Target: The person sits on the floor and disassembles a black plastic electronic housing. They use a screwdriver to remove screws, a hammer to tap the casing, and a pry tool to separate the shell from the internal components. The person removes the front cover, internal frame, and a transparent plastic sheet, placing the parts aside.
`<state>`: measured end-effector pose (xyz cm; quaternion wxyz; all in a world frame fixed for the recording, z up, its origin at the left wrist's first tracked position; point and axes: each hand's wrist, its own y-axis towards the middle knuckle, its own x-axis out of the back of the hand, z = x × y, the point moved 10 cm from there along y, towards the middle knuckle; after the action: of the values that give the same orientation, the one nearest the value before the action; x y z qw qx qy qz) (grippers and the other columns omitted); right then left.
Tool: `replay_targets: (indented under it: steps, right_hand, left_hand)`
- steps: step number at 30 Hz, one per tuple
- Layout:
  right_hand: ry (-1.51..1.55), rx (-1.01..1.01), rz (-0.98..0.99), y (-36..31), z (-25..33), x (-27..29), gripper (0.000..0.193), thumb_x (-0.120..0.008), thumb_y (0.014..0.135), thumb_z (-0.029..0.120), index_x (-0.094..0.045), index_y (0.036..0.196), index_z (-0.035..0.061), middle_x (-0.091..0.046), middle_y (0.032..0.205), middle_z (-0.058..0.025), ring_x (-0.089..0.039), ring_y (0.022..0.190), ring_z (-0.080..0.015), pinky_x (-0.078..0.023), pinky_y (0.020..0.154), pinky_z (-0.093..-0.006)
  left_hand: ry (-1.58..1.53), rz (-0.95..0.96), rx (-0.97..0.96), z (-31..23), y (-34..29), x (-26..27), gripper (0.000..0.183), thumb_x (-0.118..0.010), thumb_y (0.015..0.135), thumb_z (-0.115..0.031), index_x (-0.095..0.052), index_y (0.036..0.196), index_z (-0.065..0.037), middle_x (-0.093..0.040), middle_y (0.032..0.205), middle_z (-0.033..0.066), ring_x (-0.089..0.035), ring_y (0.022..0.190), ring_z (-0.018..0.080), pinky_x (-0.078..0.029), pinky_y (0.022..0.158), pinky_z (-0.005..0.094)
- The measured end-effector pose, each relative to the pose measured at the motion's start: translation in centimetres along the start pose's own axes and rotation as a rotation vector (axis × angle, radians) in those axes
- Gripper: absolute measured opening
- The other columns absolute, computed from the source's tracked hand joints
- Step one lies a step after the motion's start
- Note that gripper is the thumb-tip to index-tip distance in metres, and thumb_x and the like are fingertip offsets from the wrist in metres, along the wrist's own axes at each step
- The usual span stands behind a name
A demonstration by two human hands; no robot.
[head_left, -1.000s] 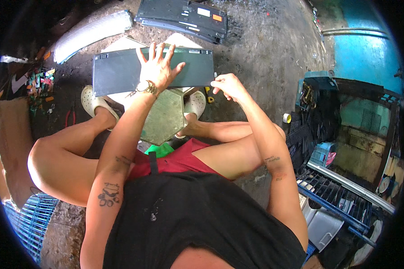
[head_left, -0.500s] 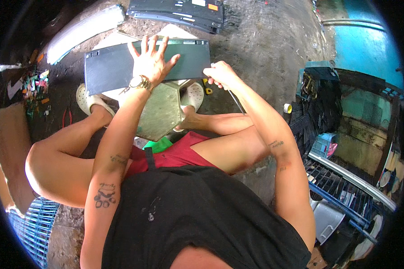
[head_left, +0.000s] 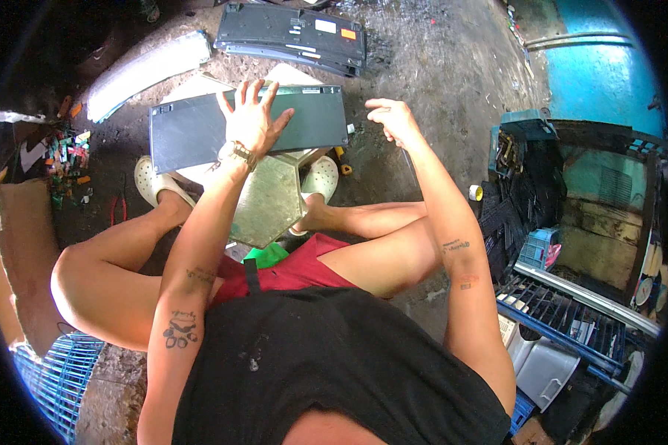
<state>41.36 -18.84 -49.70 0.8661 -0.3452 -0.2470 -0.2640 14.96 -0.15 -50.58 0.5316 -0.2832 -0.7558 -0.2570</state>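
Observation:
A long dark keyboard [head_left: 189, 126] lies underside up, with small feet at its corners. My left hand [head_left: 252, 122] presses on its middle, fingers spread. Off the keyboard's right end is my right hand [head_left: 395, 122], index finger stretched out and the other fingers curled. A thin dark rod [head_left: 407, 157] shows below the right hand, mostly hidden by the wrist; its kind cannot be made out. Under the keyboard, a greenish hexagonal slab [head_left: 263, 208] stands between my feet. A small white bit [head_left: 351, 129] shows at the keyboard's right edge.
Beyond lie a stack of dark keyboards [head_left: 289, 33] and a pale curved panel [head_left: 148, 74]. Colourful scraps [head_left: 67, 152] and red-handled pliers [head_left: 117, 210] are at left, beside cardboard [head_left: 26, 259]. A tape roll [head_left: 475, 193] and a blue rack [head_left: 564, 319] are at right.
My right hand has moved off the keyboard's right end, to the right, its index finger now extended. A white bit has appeared at that end. My left hand stays on the keyboard.

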Motion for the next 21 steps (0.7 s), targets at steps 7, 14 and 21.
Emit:
replay_targets:
  steps: [7,14,21]
  right_hand:
    - [-0.299,0.376,-0.353,2.1,5.0,4.4,0.011,-0.065,0.082,0.015,-0.076,0.079,0.0141,-0.074,0.077,-0.0120,-0.074,0.077,-0.0280,-0.056,0.072,-0.0400]
    - [-0.271,0.333,-0.159,1.7,11.7,0.4,0.020,-0.065,0.084,0.027,-0.079,0.083,0.0118,-0.074,0.076,-0.0132,-0.072,0.066,-0.0300,-0.056,0.066,-0.0419]
    - [0.101,0.385,0.294,-5.8,16.9,-7.8,0.018,-0.069,0.096,0.025,-0.074,0.097,0.0074,-0.064,0.071,0.0009,-0.049,0.043,-0.0038,-0.031,0.035,-0.0227]
  left_hand:
    - [-0.616,-0.358,0.047,10.4,-0.1,6.3,0.040,-0.070,0.095,-0.038,-0.072,0.125,-0.012,-0.066,0.132,0.0167,-0.063,0.123,0.0346,-0.048,0.106,0.0442]
    - [-0.562,-0.413,0.482,25.0,-8.0,8.9,0.041,-0.066,0.096,-0.044,-0.076,0.117,-0.010,-0.076,0.108,0.0164,-0.073,0.102,0.0290,-0.054,0.092,0.0390]
    - [-0.173,-0.636,0.429,18.7,-11.4,11.7,0.030,-0.074,0.093,-0.032,-0.075,0.116,-0.012,-0.073,0.115,0.0120,-0.070,0.105,0.0286,-0.055,0.090,0.0401]
